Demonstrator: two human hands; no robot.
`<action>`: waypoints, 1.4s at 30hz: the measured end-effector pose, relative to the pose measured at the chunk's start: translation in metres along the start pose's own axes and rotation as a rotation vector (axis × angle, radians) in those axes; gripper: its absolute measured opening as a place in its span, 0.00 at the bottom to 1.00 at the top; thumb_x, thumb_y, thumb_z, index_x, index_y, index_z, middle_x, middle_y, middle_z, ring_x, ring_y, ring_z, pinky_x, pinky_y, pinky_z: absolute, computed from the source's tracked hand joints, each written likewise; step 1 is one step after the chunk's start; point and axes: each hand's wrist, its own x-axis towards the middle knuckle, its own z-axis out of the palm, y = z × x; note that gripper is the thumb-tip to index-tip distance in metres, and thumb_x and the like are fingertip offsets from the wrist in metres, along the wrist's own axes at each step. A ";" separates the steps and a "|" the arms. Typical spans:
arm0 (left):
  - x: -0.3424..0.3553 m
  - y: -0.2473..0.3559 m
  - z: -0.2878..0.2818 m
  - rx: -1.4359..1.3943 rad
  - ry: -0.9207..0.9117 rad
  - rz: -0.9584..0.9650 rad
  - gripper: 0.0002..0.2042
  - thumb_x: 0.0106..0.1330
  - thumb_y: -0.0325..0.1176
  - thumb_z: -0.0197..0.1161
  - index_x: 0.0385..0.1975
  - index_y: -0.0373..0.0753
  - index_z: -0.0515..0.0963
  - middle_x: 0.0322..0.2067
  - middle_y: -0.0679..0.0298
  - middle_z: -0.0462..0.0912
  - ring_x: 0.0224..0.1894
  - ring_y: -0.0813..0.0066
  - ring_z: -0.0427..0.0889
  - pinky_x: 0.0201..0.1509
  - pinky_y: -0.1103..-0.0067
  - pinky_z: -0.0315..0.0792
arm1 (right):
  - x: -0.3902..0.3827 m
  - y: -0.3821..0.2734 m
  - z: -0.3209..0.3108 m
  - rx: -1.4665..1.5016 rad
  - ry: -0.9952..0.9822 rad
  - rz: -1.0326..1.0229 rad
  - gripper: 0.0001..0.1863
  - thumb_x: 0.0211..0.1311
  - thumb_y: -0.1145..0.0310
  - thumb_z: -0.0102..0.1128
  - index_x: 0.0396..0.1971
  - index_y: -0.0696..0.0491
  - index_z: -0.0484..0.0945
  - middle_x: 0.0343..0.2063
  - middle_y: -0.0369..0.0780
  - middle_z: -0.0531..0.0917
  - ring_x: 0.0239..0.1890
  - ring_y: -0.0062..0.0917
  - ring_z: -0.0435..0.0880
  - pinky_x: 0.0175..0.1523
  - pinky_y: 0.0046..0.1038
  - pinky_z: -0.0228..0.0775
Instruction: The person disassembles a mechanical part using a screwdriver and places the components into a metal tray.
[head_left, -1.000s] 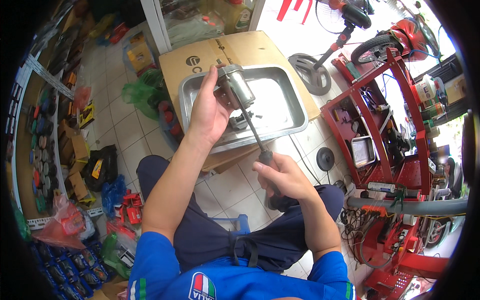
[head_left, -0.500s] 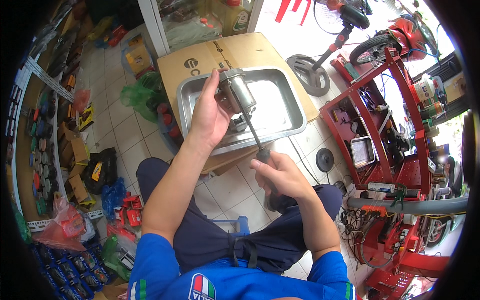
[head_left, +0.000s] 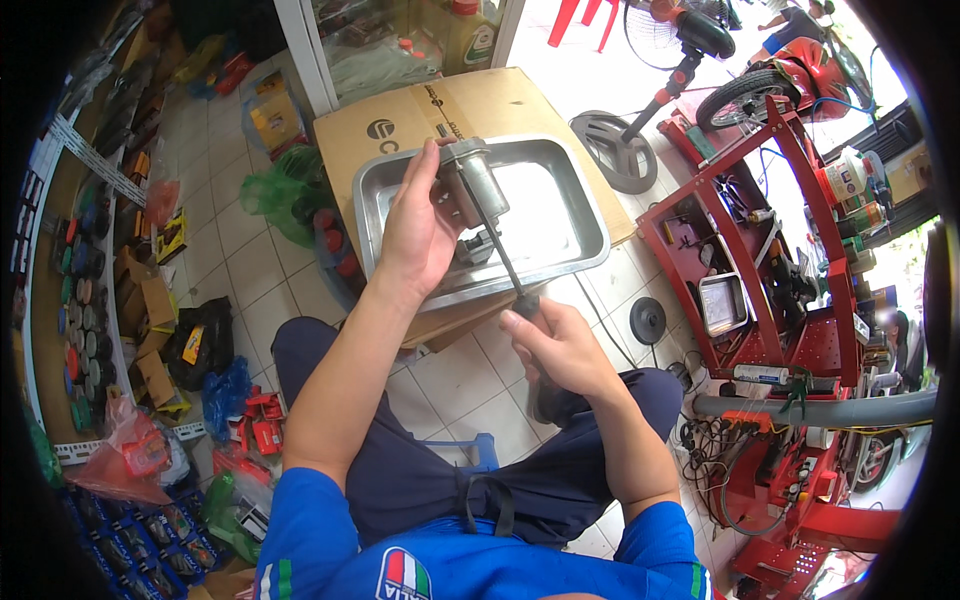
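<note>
Screwdriver [head_left: 508,264] apparently against metal cylinder [head_left: 487,187]

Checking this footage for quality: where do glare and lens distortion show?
All in the head view: daylight washes out the floor at upper right; glare whitens the metal tray; wide-lens distortion seems to skew the red rack; the left hand and metal cylinder look fairly sharp.

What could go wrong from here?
The right hand grips a screwdriver-like tool, its shaft reaching the metal cylinder close to the left hand; a slip might jab those fingers.
The left hand alone seems to hold the cylinder over the metal tray; a loosened grip could drop it.
</note>
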 end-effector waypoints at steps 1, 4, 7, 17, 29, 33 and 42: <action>0.001 0.000 -0.001 0.005 -0.007 0.013 0.17 0.80 0.50 0.52 0.57 0.46 0.73 0.49 0.65 0.80 0.49 0.73 0.81 0.55 0.68 0.79 | 0.003 0.008 -0.001 0.116 -0.013 -0.026 0.14 0.75 0.60 0.59 0.39 0.58 0.76 0.30 0.40 0.84 0.24 0.19 0.82 0.24 0.21 0.71; 0.003 0.001 -0.003 0.018 -0.018 0.044 0.17 0.80 0.49 0.52 0.57 0.46 0.74 0.48 0.66 0.81 0.48 0.74 0.81 0.53 0.69 0.80 | 0.009 0.024 -0.002 0.322 -0.056 -0.125 0.14 0.75 0.60 0.61 0.41 0.58 0.75 0.30 0.40 0.81 0.23 0.19 0.79 0.23 0.22 0.68; 0.002 0.004 -0.003 0.028 -0.022 0.043 0.16 0.81 0.48 0.52 0.56 0.45 0.74 0.48 0.66 0.81 0.47 0.75 0.82 0.51 0.71 0.80 | 0.009 0.019 0.010 0.293 -0.038 -0.167 0.18 0.73 0.58 0.63 0.47 0.57 0.72 0.22 0.34 0.77 0.14 0.16 0.72 0.18 0.21 0.61; -0.002 -0.002 0.002 0.015 -0.106 -0.028 0.15 0.82 0.46 0.50 0.54 0.45 0.76 0.44 0.69 0.82 0.44 0.79 0.82 0.47 0.75 0.80 | 0.012 0.027 0.017 0.101 -0.349 -0.095 0.21 0.72 0.67 0.59 0.60 0.57 0.69 0.33 0.37 0.81 0.32 0.24 0.84 0.38 0.24 0.76; 0.000 -0.004 -0.001 0.099 -0.161 -0.043 0.18 0.81 0.50 0.48 0.58 0.45 0.73 0.49 0.58 0.83 0.52 0.65 0.85 0.53 0.69 0.83 | 0.018 0.045 0.022 0.166 -0.447 -0.078 0.26 0.71 0.64 0.65 0.61 0.58 0.65 0.48 0.45 0.83 0.38 0.23 0.85 0.35 0.25 0.84; 0.000 0.004 -0.004 0.112 -0.161 -0.016 0.18 0.81 0.50 0.49 0.57 0.45 0.74 0.48 0.59 0.84 0.51 0.67 0.85 0.51 0.69 0.83 | 0.012 0.018 0.024 -0.083 -0.320 0.062 0.28 0.69 0.66 0.67 0.61 0.59 0.65 0.47 0.45 0.83 0.38 0.23 0.86 0.36 0.25 0.85; -0.001 0.001 -0.004 0.139 -0.168 -0.024 0.18 0.82 0.49 0.49 0.56 0.44 0.75 0.47 0.58 0.84 0.50 0.67 0.86 0.51 0.69 0.83 | 0.016 0.040 0.029 -0.009 -0.339 -0.180 0.29 0.65 0.65 0.71 0.61 0.60 0.69 0.36 0.42 0.85 0.41 0.24 0.87 0.36 0.26 0.83</action>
